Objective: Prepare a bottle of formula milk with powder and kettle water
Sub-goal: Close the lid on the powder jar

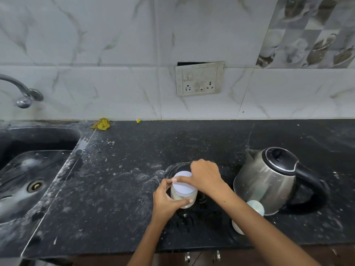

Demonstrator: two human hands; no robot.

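**Fingers of both hands curled on one powder jar**

Fingers (173, 180) of left hand (165, 198) wrapped round the clear body of the one powder jar (189, 197); right hand (206, 176) curled from above onto its white lid (183, 184), pinching the rim. Jar raised just over the counter, near its front edge, pale powder inside.

Largest downward, counted:

- One black stone counter (134, 189), dusted and smeared with white.
- One dark sink (28, 179) at far left, one drain in it, one metal tap (21, 91) above on the wall.
- One steel kettle (272, 179) with black lid and handle, standing to the right of the jar, just beside the right forearm.
- One switch plate (199, 78) on the marble tiles, two sockets on it.
- One clear glass item (176, 168) behind the jar, mostly hidden by the right hand; cannot tell what.
- One white bottle (255, 207) partly under the right forearm, touching the kettle's base or nearly so.
- One crumpled yellow cloth (101, 124) at the wall's foot.
- One small yellow-green scrap (139, 121) to its right.
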